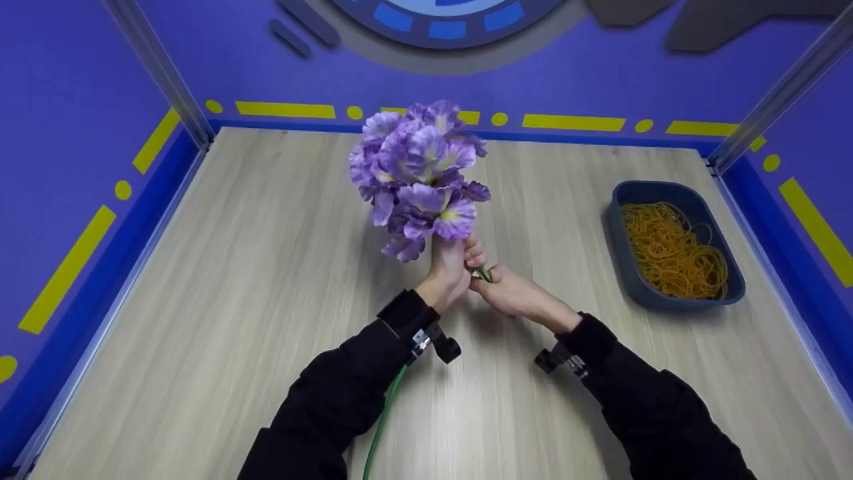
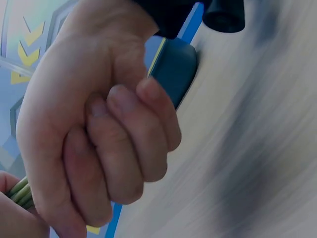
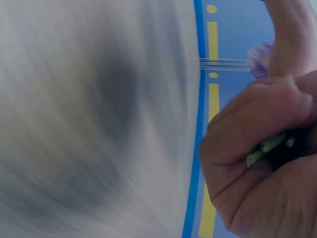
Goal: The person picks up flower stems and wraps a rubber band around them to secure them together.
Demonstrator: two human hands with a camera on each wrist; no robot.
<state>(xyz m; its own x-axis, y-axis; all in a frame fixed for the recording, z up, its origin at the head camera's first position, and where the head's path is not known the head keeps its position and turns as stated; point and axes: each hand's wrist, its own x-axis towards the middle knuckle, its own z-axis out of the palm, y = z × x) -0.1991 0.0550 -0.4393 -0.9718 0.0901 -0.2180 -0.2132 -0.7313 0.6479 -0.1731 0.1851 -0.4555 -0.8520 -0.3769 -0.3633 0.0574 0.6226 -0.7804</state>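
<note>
A bunch of ruffled purple artificial flowers [image 1: 420, 173] stands up over the table in the head view. My left hand [image 1: 448, 270] grips it just beneath the blossoms. Green stems [image 1: 482, 273] slant out below that hand toward my right hand [image 1: 510, 291], which holds their lower part close beside the left. The left wrist view shows the right hand's fingers [image 2: 124, 144] curled, with a few stems [image 2: 21, 192] at the left edge. Cut stem ends [image 3: 267, 146] show inside a curled hand in the right wrist view, with purple petals [image 3: 260, 60] behind.
On the right of the wooden table [image 1: 266, 267] stands a dark blue bin [image 1: 680, 305] filled with tangled yellow rubber bands [image 1: 673, 253]. A thin green strand [image 1: 385, 420] runs from under the left forearm to the front. Blue panels [image 1: 280, 80] wall in the back and sides.
</note>
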